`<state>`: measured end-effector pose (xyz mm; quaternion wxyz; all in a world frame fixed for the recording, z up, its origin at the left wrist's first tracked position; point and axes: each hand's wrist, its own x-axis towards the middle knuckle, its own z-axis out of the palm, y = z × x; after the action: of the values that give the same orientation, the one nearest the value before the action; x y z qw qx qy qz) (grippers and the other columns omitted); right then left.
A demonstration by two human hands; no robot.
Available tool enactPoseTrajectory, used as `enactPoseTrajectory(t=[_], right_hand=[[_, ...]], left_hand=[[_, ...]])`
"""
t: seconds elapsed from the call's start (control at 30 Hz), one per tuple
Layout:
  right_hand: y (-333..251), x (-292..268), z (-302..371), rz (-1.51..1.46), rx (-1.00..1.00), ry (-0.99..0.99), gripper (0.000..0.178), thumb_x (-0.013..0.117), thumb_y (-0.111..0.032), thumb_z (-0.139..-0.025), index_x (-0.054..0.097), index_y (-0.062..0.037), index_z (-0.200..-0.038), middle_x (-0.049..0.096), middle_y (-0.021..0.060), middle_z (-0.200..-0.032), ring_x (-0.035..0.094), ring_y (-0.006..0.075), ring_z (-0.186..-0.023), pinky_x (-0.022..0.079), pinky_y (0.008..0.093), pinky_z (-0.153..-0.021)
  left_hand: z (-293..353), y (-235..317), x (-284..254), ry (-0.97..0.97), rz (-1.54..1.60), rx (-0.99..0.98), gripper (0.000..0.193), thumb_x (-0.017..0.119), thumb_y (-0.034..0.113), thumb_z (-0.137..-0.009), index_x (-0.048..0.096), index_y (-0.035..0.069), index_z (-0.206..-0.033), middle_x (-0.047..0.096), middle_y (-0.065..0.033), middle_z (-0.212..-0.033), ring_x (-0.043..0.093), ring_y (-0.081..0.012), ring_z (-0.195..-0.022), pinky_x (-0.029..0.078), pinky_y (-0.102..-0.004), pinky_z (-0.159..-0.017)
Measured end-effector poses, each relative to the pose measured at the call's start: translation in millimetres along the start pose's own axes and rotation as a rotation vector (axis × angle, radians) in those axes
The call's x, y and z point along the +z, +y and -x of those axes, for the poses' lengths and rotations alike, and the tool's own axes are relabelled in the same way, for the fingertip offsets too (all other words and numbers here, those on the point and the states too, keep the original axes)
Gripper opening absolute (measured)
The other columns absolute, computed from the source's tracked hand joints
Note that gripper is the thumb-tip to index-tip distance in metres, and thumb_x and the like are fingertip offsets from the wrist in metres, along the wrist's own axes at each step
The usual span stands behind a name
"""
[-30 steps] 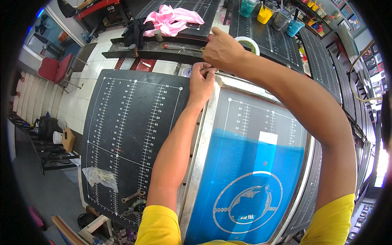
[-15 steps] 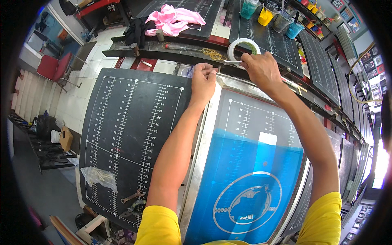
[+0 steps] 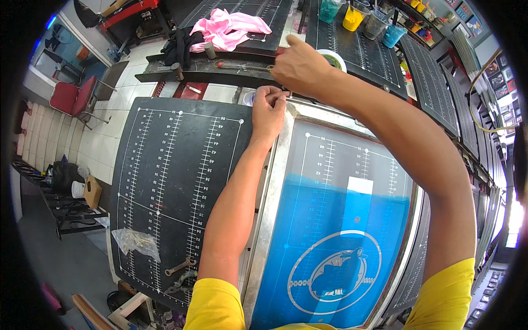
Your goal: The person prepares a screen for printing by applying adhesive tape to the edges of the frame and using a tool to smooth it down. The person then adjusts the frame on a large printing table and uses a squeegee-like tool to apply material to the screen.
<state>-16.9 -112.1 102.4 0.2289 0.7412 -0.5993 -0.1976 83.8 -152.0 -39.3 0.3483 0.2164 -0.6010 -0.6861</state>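
Note:
My left hand [image 3: 268,113] is at the upper left corner of a screen printing frame [image 3: 279,165], its fingertips pinched together beside the rail; what they pinch, if anything, is too small to tell. Just beyond, my right hand [image 3: 301,65] reaches across to the left, thumb raised and fingers curled under; whatever is in them is hidden. The frame's mesh carries a blue coating [image 3: 324,220] with an oval emblem. Behind my right wrist a tape roll [image 3: 336,58] partly shows. A red-tipped stick [image 3: 234,65] lies on the dark rail [image 3: 203,77].
To the left is a black ruled board [image 3: 179,165] bearing a plastic bag [image 3: 136,245] and a wrench [image 3: 180,266]. A pink cloth [image 3: 231,28] lies on a far board. Cups of teal, yellow [image 3: 355,17] and blue ink [image 3: 393,36] stand at the far right.
My right hand has swung left from beside the tape roll to just past my left hand, and its thumb is now raised. My left hand has stayed nearly in place, still pinched.

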Motion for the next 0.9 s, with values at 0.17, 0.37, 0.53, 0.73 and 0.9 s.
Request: enactPoseTrajectory(t=[0.17, 0.37, 0.53, 0.73, 0.9], right_hand=[[-8.3, -25.9, -19.2, 0.112, -0.087, -0.165, 0.011, 0.062, -0.023, -0.079, 0.069, -0.0204, -0.072, 0.067, -0.0019, -0.069, 0.062, 0.0130, -0.069, 0.034, 0.0316, -0.081], [-6.3, -16.2, -17.4, 0.088, -0.077, -0.038, 0.011, 0.064, -0.019, -0.073, 0.066, -0.0213, -0.062, 0.064, -0.0034, -0.062, 0.061, 0.0141, -0.066, 0.034, 0.0301, -0.083], [-10.6, -13.0, -25.5, 0.168, -0.127, -0.027, 0.009, 0.064, -0.024, -0.075, 0.068, -0.0243, -0.067, 0.064, -0.0054, -0.063, 0.060, 0.0135, -0.069, 0.033, 0.0313, -0.085], [-13.4, -9.4, -24.1, 0.219, -0.155, -0.052, 0.009, 0.062, -0.025, -0.077, 0.068, -0.0243, -0.071, 0.064, -0.0066, -0.068, 0.060, 0.0124, -0.073, 0.033, 0.0316, -0.079], [-16.2, 11.7, -4.2, 0.203, -0.081, 0.037, 0.007, 0.063, -0.027, -0.077, 0.066, -0.0239, -0.071, 0.063, -0.0071, -0.066, 0.059, 0.0111, -0.073, 0.034, 0.0296, -0.072]], left_hand=[[2.4, 8.3, -0.6, 0.001, -0.039, -0.013, 0.018, 0.054, -0.001, -0.087, 0.045, -0.002, -0.102, 0.064, -0.0123, -0.095, 0.058, -0.0111, -0.081, 0.046, -0.0229, -0.072], [0.8, 1.3, -0.1, 0.019, 0.035, 0.028, 0.022, 0.057, 0.002, -0.085, 0.050, -0.002, -0.106, 0.059, -0.0056, -0.090, 0.053, -0.0082, -0.075, 0.042, -0.0240, -0.065], [0.6, -1.5, -0.9, 0.013, -0.005, 0.062, 0.021, 0.057, 0.001, -0.086, 0.049, -0.002, -0.105, 0.059, -0.0060, -0.089, 0.055, -0.0095, -0.077, 0.043, -0.0241, -0.067], [-2.7, -0.6, -1.2, 0.002, -0.015, 0.119, 0.017, 0.058, 0.002, -0.086, 0.049, -0.002, -0.100, 0.061, -0.0076, -0.089, 0.058, -0.0113, -0.077, 0.047, -0.0240, -0.072], [-0.7, 1.5, -2.4, 0.014, -0.119, 0.027, 0.015, 0.058, 0.001, -0.087, 0.048, -0.001, -0.098, 0.064, -0.0107, -0.091, 0.059, -0.0107, -0.079, 0.047, -0.0233, -0.070]])
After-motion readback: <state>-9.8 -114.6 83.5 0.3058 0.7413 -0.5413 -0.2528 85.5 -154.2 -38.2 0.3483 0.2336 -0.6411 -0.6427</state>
